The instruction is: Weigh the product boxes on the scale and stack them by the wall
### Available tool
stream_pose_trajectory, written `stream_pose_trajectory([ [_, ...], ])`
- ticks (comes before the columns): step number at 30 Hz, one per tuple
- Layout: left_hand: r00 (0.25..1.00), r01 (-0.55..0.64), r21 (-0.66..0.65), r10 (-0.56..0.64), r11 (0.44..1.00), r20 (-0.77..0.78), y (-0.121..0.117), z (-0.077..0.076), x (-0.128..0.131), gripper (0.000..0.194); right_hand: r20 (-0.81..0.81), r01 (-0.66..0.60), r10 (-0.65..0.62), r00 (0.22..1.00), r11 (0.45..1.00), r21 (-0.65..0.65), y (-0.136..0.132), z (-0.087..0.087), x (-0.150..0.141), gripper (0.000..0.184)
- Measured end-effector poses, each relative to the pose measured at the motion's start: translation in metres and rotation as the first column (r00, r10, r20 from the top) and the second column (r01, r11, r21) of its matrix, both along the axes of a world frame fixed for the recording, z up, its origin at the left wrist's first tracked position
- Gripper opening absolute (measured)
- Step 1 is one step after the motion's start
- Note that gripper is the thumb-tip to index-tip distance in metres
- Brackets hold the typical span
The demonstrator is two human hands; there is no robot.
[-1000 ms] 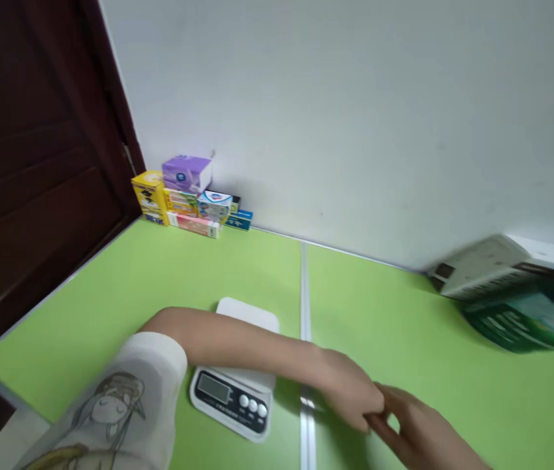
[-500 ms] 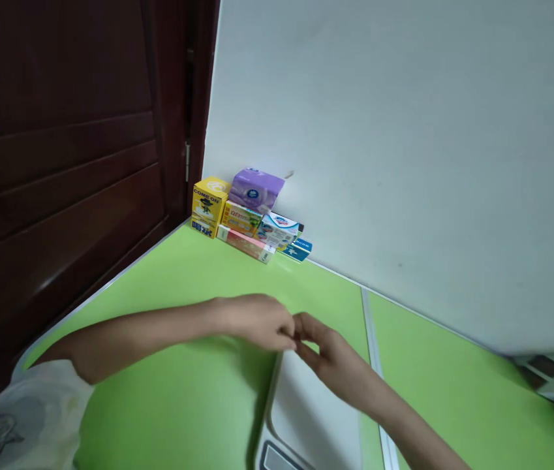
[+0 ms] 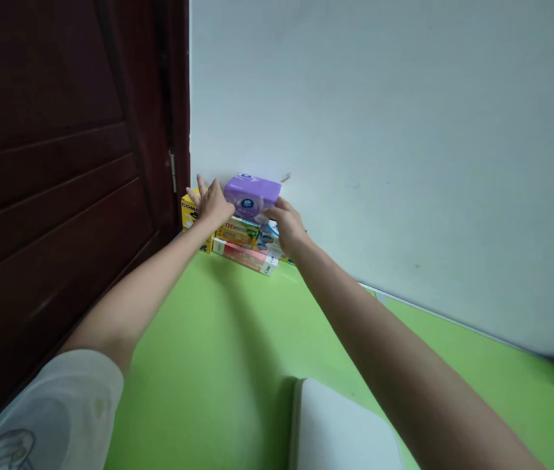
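While the purple tissue pack (image 3: 252, 194) sits atop a yellow-green carton (image 3: 238, 232), the left hand (image 3: 215, 206) splays its fingers at one end; whether the right hand (image 3: 288, 225) clamps the other, I cannot tell. Gripping seems in hand, calling next for even pressure.

The yellow box (image 3: 189, 217) reads "COME"; lettering on the purple pack (image 3: 253, 190) is too small.

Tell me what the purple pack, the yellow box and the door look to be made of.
Purple pack: probably smooth plastic film, by its soft-looking printed wrap; gloss unclear.
Yellow box: likely printed card, by its lettering and straight edges; partly hidden, finish unclear.
Door: dark, softly glossy wood or wood-look material, by its grooved face and faint sheen.
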State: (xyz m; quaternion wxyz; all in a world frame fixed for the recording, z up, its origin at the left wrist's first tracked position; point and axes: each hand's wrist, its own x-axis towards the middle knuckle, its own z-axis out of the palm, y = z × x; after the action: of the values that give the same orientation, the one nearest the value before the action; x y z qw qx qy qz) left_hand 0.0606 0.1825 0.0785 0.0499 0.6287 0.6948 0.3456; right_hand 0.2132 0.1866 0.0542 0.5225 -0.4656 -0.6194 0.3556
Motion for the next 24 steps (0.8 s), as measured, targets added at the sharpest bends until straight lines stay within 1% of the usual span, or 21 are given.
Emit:
stream_pose_trajectory([
  [2, 0.999, 0.042, 0.014, -0.042, 0.999, -0.008, -0.002, 0.003, 0.005, 0.048, -0.088, -0.015, 0.003, 0.996, 0.992, -0.129, -0.002, 0.007, -0.005, 0.043],
  [3, 0.999, 0.054, 0.027, -0.054, 0.998, -0.003, -0.007, 0.005, 0.009, 0.048, -0.131, -0.022, 0.001, 0.991, 0.987, -0.161, -0.008, 0.012, -0.004, 0.046],
  [4, 0.998, 0.066, 0.041, -0.066, 0.997, 0.012, -0.014, 0.007, 0.015, 0.051, -0.164, -0.034, 0.008, 0.986, 0.987, -0.156, -0.017, 0.016, -0.001, 0.05],
  [6, 0.99, 0.115, 0.07, -0.121, 0.991, 0.074, -0.038, 0.011, 0.028, 0.063, -0.183, -0.052, 0.04, 0.982, 0.996, -0.066, -0.046, 0.024, 0.014, 0.057],
  [8, 0.959, 0.229, 0.1, -0.242, 0.968, 0.146, -0.073, 0.012, 0.043, 0.074, -0.14, -0.069, 0.07, 0.988, 0.997, 0.018, -0.087, 0.031, 0.036, 0.063],
  [9, 0.933, 0.3, 0.105, -0.314, 0.948, 0.175, -0.094, 0.011, 0.051, 0.08, -0.102, -0.071, 0.074, 0.992, 0.997, 0.033, -0.11, 0.034, 0.049, 0.064],
  [10, 0.901, 0.376, 0.103, -0.389, 0.921, 0.191, -0.118, 0.009, 0.058, 0.085, -0.056, -0.063, 0.064, 0.996, 0.998, 0.022, -0.135, 0.036, 0.062, 0.065],
  [12, 0.825, 0.514, 0.062, -0.513, 0.855, 0.237, -0.168, 0.002, 0.07, 0.095, 0.019, -0.023, 0.024, 1.0, 0.999, -0.044, -0.188, 0.037, 0.088, 0.066],
  [15, 0.68, 0.699, -0.039, -0.647, 0.714, 0.345, -0.24, -0.018, 0.08, 0.1, 0.024, 0.057, -0.054, 0.998, 0.978, -0.202, -0.268, 0.028, 0.12, 0.072],
  [16, 0.639, 0.74, -0.075, -0.665, 0.668, 0.387, -0.261, -0.026, 0.081, 0.099, 0.016, 0.079, -0.077, 0.997, 0.962, -0.262, -0.293, 0.022, 0.128, 0.074],
  [18, 0.582, 0.794, -0.147, -0.669, 0.59, 0.463, -0.296, -0.043, 0.081, 0.098, 0.007, 0.1, -0.104, 0.995, 0.925, -0.365, -0.337, 0.009, 0.137, 0.079],
  [19, 0.568, 0.807, -0.178, -0.659, 0.563, 0.493, -0.31, -0.051, 0.08, 0.097, 0.006, 0.099, -0.106, 0.994, 0.909, -0.405, -0.356, 0.002, 0.139, 0.079],
  [21, 0.571, 0.808, -0.231, -0.625, 0.541, 0.532, -0.332, -0.067, 0.077, 0.096, 0.006, 0.084, -0.092, 0.996, 0.881, -0.465, -0.385, -0.012, 0.139, 0.081],
  [22, 0.581, 0.802, -0.254, -0.606, 0.541, 0.544, -0.34, -0.074, 0.076, 0.095, 0.002, 0.07, -0.079, 0.997, 0.869, -0.49, -0.395, -0.02, 0.138, 0.082],
  [24, 0.604, 0.789, -0.309, -0.574, 0.531, 0.554, -0.35, -0.087, 0.073, 0.094, -0.029, 0.026, -0.05, 0.998, 0.841, -0.54, -0.407, -0.033, 0.137, 0.084],
])
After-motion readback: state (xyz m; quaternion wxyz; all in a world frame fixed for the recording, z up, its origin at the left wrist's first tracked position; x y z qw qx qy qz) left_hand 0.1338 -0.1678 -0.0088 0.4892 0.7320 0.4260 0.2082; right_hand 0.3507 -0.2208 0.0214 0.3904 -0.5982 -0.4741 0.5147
